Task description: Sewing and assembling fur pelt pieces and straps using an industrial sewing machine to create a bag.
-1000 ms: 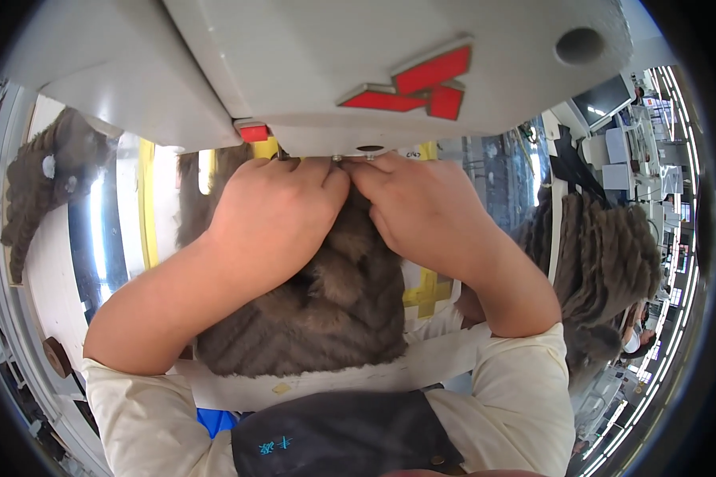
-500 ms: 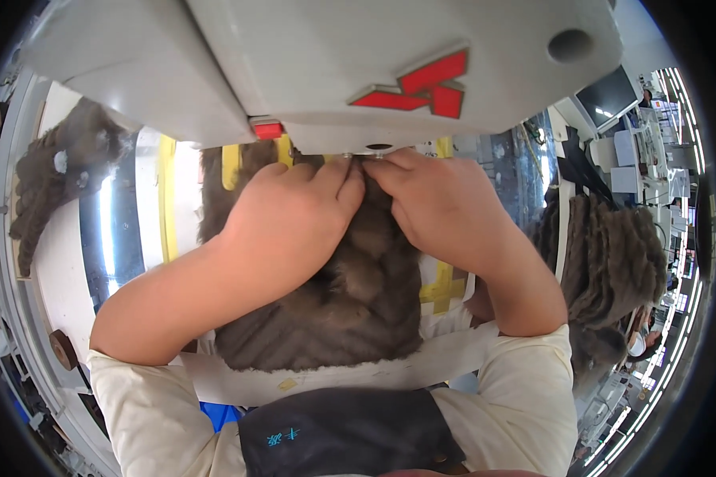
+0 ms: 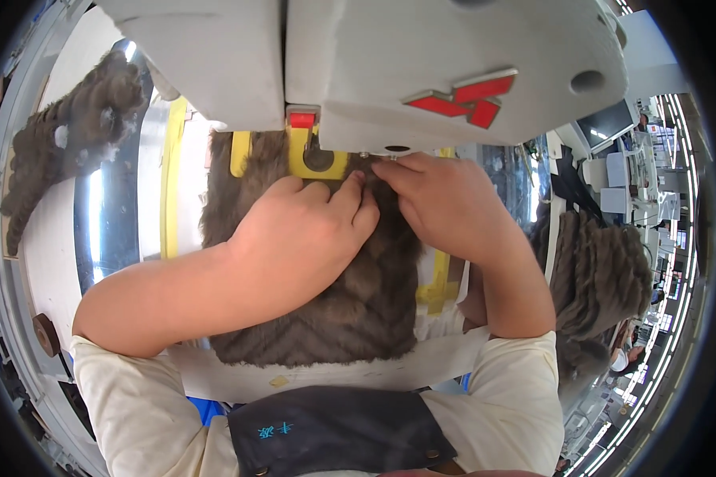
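A brown fur piece (image 3: 310, 334) lies under the head of a pale grey machine (image 3: 350, 56) with red emblems, beside a yellow plate (image 3: 298, 163). My left hand (image 3: 302, 226) has its fingers bent and pressed on the fur just below that plate, gripping it. Close beside it, my right hand (image 3: 445, 203) pinches the same fur at the lower edge of the machine head, its fingertips partly hidden by the pile. Yellow tape (image 3: 169, 222) runs along the work surface to the left.
Another fur piece (image 3: 56, 139) lies at the left, above a brown roll (image 3: 46, 334). A stack of furs (image 3: 597, 278) is at the right, with a dark screen (image 3: 605, 123) farther up. A co-worker (image 3: 624, 354) shows at the far right.
My left hand has drawn a little down from the machine head and away from the right hand's fingertips. More of the yellow plate shows, and the view has shifted.
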{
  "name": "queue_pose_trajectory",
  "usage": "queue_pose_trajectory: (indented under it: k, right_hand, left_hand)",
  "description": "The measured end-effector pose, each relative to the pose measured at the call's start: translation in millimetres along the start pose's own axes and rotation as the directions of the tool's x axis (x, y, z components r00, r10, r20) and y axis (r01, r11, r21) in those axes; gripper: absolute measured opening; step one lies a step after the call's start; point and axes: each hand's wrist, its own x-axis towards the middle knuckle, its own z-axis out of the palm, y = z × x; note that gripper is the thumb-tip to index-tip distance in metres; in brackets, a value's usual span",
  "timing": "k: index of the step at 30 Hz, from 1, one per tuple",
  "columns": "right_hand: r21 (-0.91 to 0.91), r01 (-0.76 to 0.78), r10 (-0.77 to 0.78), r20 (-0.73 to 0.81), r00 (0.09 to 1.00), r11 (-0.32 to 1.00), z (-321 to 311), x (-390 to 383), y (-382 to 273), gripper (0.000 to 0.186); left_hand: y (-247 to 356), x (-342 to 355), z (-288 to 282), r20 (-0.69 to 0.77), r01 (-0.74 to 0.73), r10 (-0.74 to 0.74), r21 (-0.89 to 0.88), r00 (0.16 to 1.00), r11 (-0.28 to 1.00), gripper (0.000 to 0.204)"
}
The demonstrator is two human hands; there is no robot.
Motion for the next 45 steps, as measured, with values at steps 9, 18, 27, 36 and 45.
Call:
queue_pose_trajectory:
  k: [9,18,27,36,45]
  right_hand:
    - [0.074,-0.059,0.055,0.044,0.997,0.996,-2.2,5.0,7.4,0.034]
    - [0.157,-0.125,0.113,0.079,0.990,0.980,-1.7,11.6,13.0,0.034]
    - [0.222,-0.117,0.120,-0.003,0.993,0.968,-1.2,14.7,25.3,0.029]
    - [0.081,-0.140,0.144,-0.053,0.988,0.987,14.8,12.5,54.2,0.026]
    - [0.057,-0.187,0.187,0.014,0.982,0.981,17.2,28.9,59.6,0.033]
  left_hand:
    - [1.6,0.3,0.6,0.021,0.001,0.000,-0.033,1.000,0.999,0.051]
    - [4.3,-2.0,0.7,0.088,0.022,-0.025,0.044,0.996,0.999,0.053]
    - [-1.1,0.5,5.2,0.065,0.040,-0.041,0.018,0.997,0.999,0.053]
    - [-9.9,7.8,9.2,0.087,0.072,-0.074,0.033,0.993,0.997,0.050]
    - [-9.9,0.7,-1.6,0.134,0.042,-0.073,0.217,0.988,0.975,0.052]
